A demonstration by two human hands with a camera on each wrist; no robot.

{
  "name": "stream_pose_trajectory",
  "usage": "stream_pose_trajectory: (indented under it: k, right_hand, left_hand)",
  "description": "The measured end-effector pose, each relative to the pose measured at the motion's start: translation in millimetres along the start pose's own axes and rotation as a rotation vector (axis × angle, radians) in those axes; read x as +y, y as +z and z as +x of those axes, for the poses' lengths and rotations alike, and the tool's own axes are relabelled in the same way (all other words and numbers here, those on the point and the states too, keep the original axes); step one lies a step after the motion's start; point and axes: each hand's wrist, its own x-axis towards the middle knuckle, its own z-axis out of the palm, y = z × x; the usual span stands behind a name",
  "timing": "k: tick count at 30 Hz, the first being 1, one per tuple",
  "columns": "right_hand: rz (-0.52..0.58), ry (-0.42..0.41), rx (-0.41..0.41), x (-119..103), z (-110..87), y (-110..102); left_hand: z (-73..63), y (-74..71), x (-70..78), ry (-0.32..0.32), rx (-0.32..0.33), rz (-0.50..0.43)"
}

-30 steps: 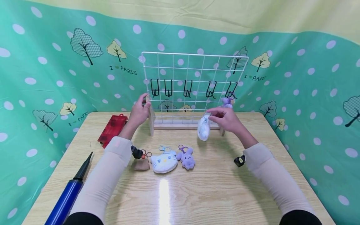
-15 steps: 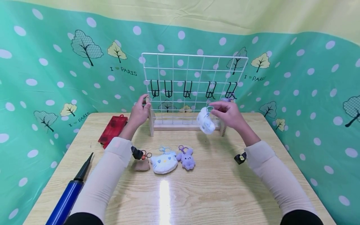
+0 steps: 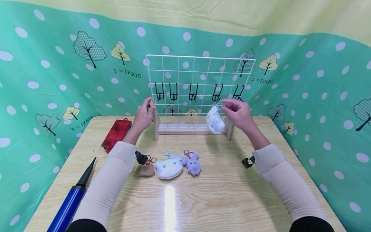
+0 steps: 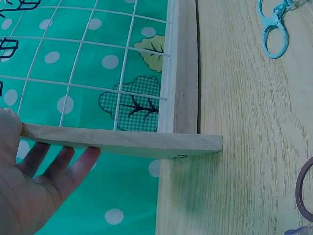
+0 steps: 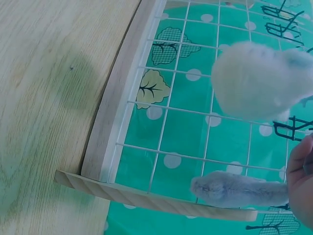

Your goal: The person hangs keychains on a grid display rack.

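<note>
The left hand (image 3: 144, 116) grips the rack (image 3: 188, 130), likely to keep it steady, while fingers (image 3: 229, 101) of the right hand (image 3: 239, 114) pinch the blue ring (image 3: 219, 103) so the white toy (image 3: 215, 121) hangs.

In the head view, the right hand (image 3: 237, 113) covers the lower end of the rightmost black hook (image 3: 238, 88). The markings on the white plush (image 3: 215, 120) are too small to read; in the right wrist view it is blurred and cropped by the right edge. The grey plush (image 5: 239, 189) there is blurred, one end hidden behind the hand. An orange-yellow sliver (image 3: 251, 143) beside the right forearm cannot be identified. The bottom edge cuts off the blue cylinder (image 3: 68, 201). In the left wrist view, the left hand (image 4: 29, 200), light-blue clasp (image 4: 273, 22) and purple ring (image 4: 299, 191) are cropped.
</note>
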Motion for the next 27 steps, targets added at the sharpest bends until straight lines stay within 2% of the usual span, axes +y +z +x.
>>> stream_pose_trajectory:
  k: [5,15,27]
  right_hand:
    - [-0.021,0.043,0.042,-1.0,0.6,0.7]
    - [-0.059,0.091,0.068,-0.9,1.8,4.1]
    - [-0.075,0.052,0.077,4.6,1.0,6.3]
  left_hand:
    - [0.4,-0.1,-0.4,0.000,0.003,-0.002]
    - [1.5,1.2,-0.6,-0.008,-0.001,-0.005]
    - [3.2,0.9,-4.0,0.003,0.005,0.009]
